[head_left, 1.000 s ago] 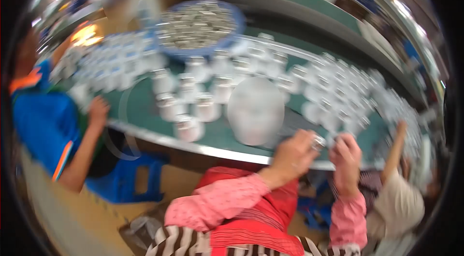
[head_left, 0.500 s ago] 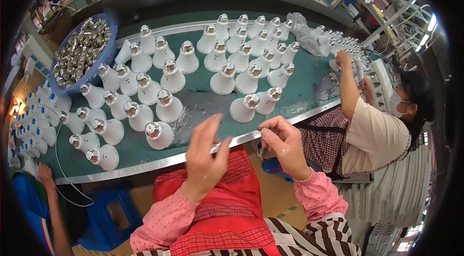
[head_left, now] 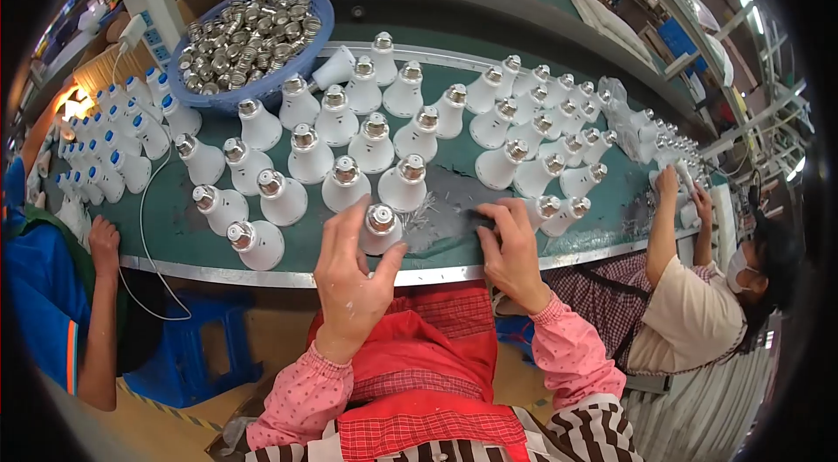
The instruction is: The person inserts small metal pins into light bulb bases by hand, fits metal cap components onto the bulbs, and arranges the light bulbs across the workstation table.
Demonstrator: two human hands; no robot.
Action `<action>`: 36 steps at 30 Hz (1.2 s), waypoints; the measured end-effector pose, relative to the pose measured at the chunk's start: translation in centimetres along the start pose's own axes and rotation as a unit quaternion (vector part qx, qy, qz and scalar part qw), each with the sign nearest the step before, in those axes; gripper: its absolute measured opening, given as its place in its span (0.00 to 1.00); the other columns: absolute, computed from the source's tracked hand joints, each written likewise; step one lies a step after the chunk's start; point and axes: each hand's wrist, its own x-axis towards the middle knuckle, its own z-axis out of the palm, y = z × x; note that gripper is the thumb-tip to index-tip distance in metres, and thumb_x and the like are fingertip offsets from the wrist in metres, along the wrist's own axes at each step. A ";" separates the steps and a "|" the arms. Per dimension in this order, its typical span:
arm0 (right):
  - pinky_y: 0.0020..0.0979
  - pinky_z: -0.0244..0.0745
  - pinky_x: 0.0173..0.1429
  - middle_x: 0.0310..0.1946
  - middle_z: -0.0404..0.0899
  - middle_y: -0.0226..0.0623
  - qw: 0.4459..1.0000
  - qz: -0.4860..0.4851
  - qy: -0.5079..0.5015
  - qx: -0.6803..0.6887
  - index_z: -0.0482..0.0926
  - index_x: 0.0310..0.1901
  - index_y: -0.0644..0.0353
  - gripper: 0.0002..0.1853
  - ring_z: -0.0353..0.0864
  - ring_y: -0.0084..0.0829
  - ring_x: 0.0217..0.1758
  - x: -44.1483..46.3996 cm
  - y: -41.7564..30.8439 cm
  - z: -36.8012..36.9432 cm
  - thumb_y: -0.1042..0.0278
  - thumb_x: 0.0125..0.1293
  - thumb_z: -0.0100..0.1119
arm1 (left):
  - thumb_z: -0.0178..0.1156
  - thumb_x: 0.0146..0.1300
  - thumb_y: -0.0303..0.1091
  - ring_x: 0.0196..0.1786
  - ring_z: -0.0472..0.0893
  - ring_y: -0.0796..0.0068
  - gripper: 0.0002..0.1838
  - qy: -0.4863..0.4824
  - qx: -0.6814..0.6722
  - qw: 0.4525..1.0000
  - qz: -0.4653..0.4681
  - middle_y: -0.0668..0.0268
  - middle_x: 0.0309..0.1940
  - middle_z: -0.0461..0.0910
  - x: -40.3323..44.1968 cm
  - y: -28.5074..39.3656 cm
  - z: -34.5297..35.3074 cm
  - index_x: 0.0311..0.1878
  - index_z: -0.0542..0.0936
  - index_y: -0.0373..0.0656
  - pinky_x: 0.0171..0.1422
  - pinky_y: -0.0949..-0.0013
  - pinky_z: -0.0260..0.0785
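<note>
White light bulbs with silver screw caps stand in rows on the green tabletop. My left hand reaches around the light bulb nearest me, fingers along its left side and thumb at its lower right. That bulb stands upright on the table. To its right, my right hand is low over the table edge, index finger and thumb apart. A small dark patch shows at its index fingertip; I cannot make out what it is. Thin pale slivers lie between the hands.
A blue basin full of metal caps stands at the back left. Blue-tipped bulbs and a white cable are at left. Co-workers sit on both sides; one's hand rests at the left edge. A plastic bag lies at right.
The view has turned left. My left hand has moved onto the nearest light bulb. My right hand has lowered toward the tabletop, and its thumb and index finger have parted.
</note>
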 end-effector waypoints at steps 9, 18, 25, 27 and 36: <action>0.35 0.77 0.45 0.51 0.77 0.47 0.998 0.008 0.058 -0.035 0.82 0.53 0.64 0.15 0.80 0.40 0.41 -0.6 1.2 -0.2 0.84 0.65 0.64 | 0.75 0.56 0.18 0.24 0.67 0.85 0.29 0.019 -0.037 0.999 0.001 0.64 0.46 0.79 0.5 -1.1 0.5 0.64 0.82 0.38 0.28 0.74 0.60; 0.32 0.76 0.46 0.48 0.78 0.44 0.981 -0.021 0.191 0.018 0.83 0.51 0.65 0.13 0.79 0.35 0.42 -1.7 1.9 -0.2 0.87 0.66 0.63 | 0.76 0.57 0.18 0.28 0.75 0.80 0.29 -0.015 -0.081 0.995 0.060 0.61 0.49 0.82 0.0 2.8 3.6 0.64 0.82 0.39 0.30 0.75 0.68; 0.31 0.74 0.55 0.47 0.77 0.42 0.945 0.034 0.304 0.115 0.83 0.48 0.67 0.09 0.78 0.34 0.50 -4.7 1.3 -0.9 0.86 0.68 0.62 | 0.75 0.60 0.25 0.28 0.76 0.74 0.27 -0.078 -0.134 0.984 0.087 0.62 0.47 0.81 0.8 3.5 14.9 0.64 0.81 0.40 0.32 0.68 0.69; 0.31 0.74 0.55 0.47 0.77 0.42 0.949 0.045 0.293 0.109 0.83 0.48 0.67 0.09 0.78 0.34 0.50 -5.6 1.0 -1.7 0.86 0.68 0.62 | 0.74 0.62 0.27 0.27 0.75 0.73 0.28 -0.103 -0.133 0.983 0.066 0.61 0.48 0.81 0.9 3.6 15.8 0.66 0.80 0.41 0.34 0.67 0.70; 0.30 0.72 0.38 0.40 0.79 0.42 0.969 -0.008 0.216 0.118 0.83 0.46 0.65 0.11 0.78 0.33 0.37 -6.1 0.3 -0.4 0.88 0.65 0.64 | 0.75 0.58 0.22 0.27 0.74 0.77 0.34 0.029 0.087 0.977 0.192 0.60 0.52 0.81 1.6 1.7 5.7 0.69 0.79 0.39 0.35 0.70 0.71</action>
